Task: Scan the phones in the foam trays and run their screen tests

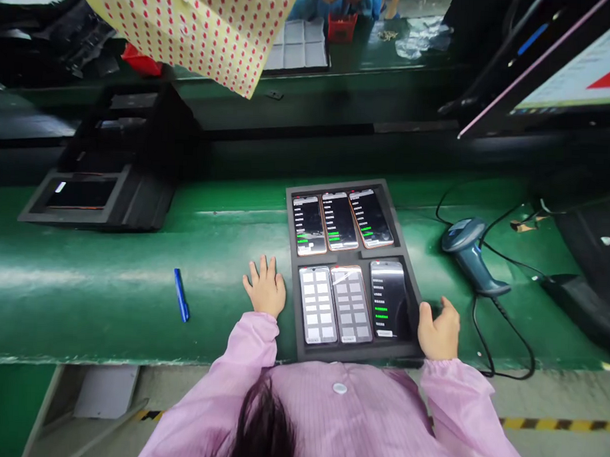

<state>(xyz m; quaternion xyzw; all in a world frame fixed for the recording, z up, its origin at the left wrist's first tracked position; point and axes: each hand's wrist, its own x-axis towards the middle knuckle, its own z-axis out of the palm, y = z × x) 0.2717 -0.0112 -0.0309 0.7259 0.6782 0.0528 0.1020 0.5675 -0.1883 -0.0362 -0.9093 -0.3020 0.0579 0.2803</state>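
Note:
A dark foam tray [334,257] lies on the green bench, holding several phones with lit screens in two rows. The front row has two phones with pale block patterns, one at the left [317,305] and one in the middle [352,305], and a black-screened phone [388,299] with text lines at the right. My left hand [266,288] rests flat on the bench just left of the tray, fingers spread, holding nothing. Beside the tray's right front corner is my right hand [439,328], thumb and fingers apart, with nothing visible in it.
To the right lies a barcode scanner [471,254] with a looping black cable. A blue pen [181,295] is on the left. Stacked black holders [132,156] stand at the back left. A yellow dotted sheet [206,32] hangs above; beyond it, another person's hands show.

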